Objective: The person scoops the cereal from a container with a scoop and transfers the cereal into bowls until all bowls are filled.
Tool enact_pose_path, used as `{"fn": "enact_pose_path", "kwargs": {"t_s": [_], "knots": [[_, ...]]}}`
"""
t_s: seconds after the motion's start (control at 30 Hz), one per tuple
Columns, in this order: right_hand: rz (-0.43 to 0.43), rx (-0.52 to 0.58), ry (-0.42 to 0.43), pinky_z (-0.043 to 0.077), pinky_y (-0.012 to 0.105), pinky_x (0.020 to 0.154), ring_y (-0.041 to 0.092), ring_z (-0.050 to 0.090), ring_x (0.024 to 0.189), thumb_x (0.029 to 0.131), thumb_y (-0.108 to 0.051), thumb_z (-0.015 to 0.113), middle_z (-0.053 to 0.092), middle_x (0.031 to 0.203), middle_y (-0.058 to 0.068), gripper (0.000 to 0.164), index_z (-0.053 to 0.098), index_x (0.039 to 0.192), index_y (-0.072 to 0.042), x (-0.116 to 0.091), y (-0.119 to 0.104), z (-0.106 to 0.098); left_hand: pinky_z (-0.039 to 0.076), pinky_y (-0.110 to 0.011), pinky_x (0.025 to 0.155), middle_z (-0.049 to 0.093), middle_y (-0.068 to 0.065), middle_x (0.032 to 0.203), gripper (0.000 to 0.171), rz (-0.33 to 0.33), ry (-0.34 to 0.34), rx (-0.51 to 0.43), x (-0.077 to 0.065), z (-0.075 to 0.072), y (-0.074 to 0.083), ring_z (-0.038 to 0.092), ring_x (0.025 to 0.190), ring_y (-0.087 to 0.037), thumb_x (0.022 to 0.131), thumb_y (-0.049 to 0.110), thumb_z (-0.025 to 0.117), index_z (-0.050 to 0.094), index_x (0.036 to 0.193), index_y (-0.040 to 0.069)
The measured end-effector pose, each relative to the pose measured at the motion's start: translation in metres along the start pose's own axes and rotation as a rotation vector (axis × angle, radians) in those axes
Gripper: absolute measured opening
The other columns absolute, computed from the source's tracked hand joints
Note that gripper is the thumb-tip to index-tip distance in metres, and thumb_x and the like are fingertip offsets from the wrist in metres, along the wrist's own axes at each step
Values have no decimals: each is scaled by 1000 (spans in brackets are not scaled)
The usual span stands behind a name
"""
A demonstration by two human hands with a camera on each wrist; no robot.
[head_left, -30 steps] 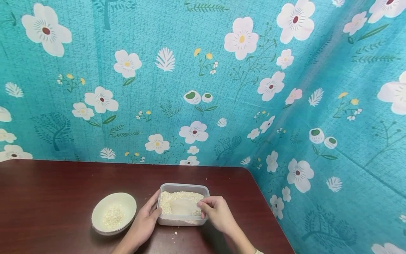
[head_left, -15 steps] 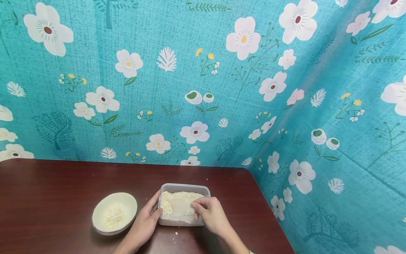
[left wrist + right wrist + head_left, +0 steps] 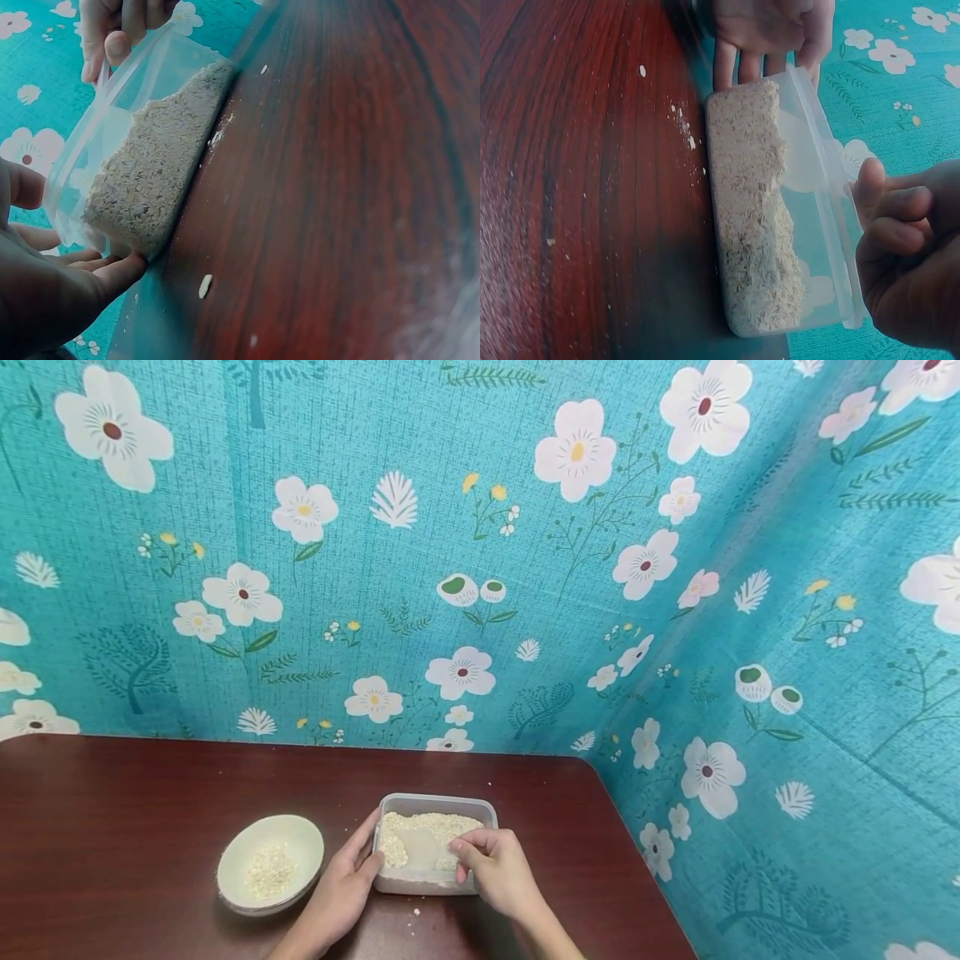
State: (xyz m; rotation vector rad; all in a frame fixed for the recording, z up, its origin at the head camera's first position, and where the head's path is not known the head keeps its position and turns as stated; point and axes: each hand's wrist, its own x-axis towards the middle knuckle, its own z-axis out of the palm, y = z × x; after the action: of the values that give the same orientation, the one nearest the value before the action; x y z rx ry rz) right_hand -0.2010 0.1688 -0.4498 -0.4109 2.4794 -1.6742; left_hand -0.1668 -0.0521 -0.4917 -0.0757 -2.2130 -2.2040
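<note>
A clear plastic box [image 3: 431, 883], part-filled with oat flakes [image 3: 746, 187], stands on the table. My left hand [image 3: 343, 881] grips its left end, thumb at the rim and fingers along the outside wall, as the left wrist view shows the hand [image 3: 60, 277] close up. Over the box's near right part, my right hand [image 3: 498, 870] pinches the edge of a pale, translucent, flat scoop-like piece [image 3: 422, 848], which lies among the flakes inside. Its exact kind is unclear. In the right wrist view, the fingers of the right hand [image 3: 915, 247] are bent beside the rim.
Left of the box stands a white bowl [image 3: 300, 843] with a small heap of oat flakes [image 3: 270, 871] in it. Loose flakes [image 3: 417, 912] lie on the dark red wooden table [image 3: 135, 827]. A turquoise flowered cloth [image 3: 337, 568] hangs behind and to the right.
My right hand has shifted a little left over the box, and the pale piece has moved left among the flakes. The left hand keeps its grip on the box; the bowl stays put.
</note>
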Motion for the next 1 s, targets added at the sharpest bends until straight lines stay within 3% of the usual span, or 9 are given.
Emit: {"fn": "enact_pose_path", "kwargs": {"t_s": [0.27,0.47,1.0], "knots": [[45,109,10,24,16,32,1,32,32,97,-8,64,60,58,8,19,71,92,8,-4,-1,3,25,-39,116,28,-11,162,58,17,5,2,0,1,0,28,145,-24,102,-2,44,32,158,9],[78,196,23,26,15,30,1,34,31,97,-6,61,58,56,3,21,67,94,13,-8,2,7,24,-39,116,27,-11,163,58,12,-1,-12,-1,1,-1,28,145,-24,102,-1,44,31,158,9],[129,358,218,33,16,30,3,40,33,95,-8,63,60,56,4,22,65,95,14,-19,12,18,24,-40,117,27,-11,163,58,10,-2,11,-1,-1,0,29,145,-24,103,1,46,31,158,10]]}}
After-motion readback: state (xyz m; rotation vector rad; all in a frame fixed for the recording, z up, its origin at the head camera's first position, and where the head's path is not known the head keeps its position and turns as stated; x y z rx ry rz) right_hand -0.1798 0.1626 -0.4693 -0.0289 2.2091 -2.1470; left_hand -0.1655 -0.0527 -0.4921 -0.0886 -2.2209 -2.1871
